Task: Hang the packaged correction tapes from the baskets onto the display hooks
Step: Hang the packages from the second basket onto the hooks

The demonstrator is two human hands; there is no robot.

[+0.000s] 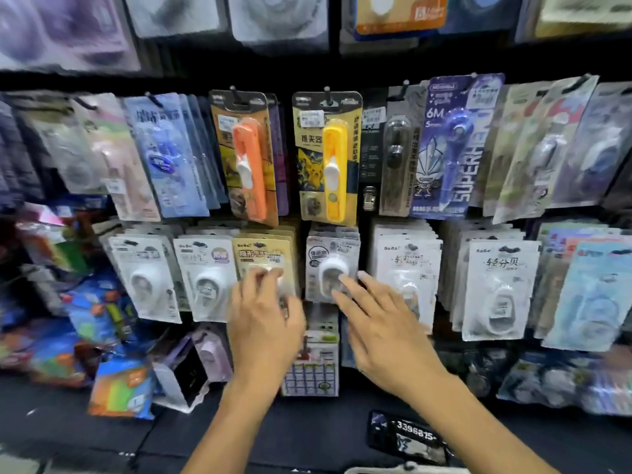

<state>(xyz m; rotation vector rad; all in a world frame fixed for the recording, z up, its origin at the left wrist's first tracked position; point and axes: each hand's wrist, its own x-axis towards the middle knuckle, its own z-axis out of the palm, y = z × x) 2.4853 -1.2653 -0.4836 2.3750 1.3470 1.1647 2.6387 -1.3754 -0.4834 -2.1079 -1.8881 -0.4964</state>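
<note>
Rows of packaged correction tapes hang on hooks on a dark display wall. My left hand is raised in front of a yellow-carded pack in the lower row, fingers curled at its blister; motion blur hides whether it grips. My right hand reaches with straight fingers toward a white pack just right of it, fingertips touching its lower blister. Above hang an orange tape pack and a yellow one. No basket shows.
More white packs fill hooks to the right and others to the left. A grid-printed pack hangs below between my hands. Colourful packets pile at lower left. A dark card with digits lies low.
</note>
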